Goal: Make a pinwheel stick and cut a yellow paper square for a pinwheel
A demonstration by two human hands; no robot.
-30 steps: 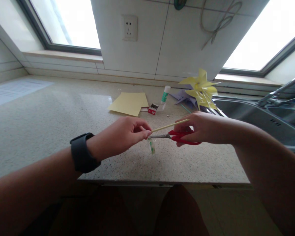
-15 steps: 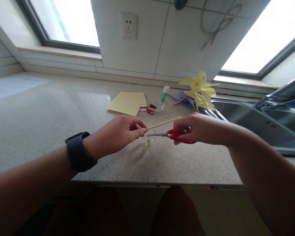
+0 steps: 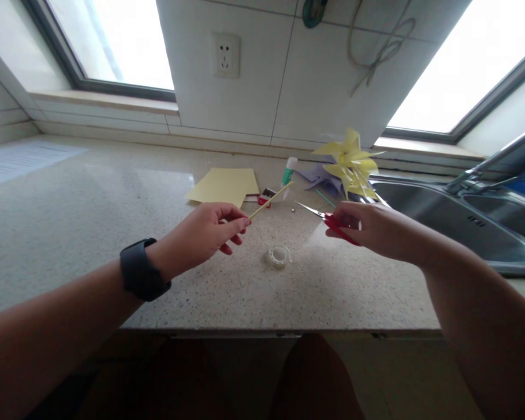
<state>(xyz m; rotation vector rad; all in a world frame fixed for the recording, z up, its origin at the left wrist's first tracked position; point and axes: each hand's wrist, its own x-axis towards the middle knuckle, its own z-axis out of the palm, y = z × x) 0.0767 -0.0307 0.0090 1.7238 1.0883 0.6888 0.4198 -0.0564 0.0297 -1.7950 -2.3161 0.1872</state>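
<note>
This looks like a kitchen. A long speckled stone-like counter (image 3: 341,297) runs beneath a wall of large pale tiles (image 3: 254,99), and a stainless-steel sink (image 3: 420,204) with two basins and overflow slots (image 3: 476,221) is set in toward its right end, with a metal tap (image 3: 459,182) above. A power socket (image 3: 226,55) sits over the counter's back edge, between two windows.
</note>
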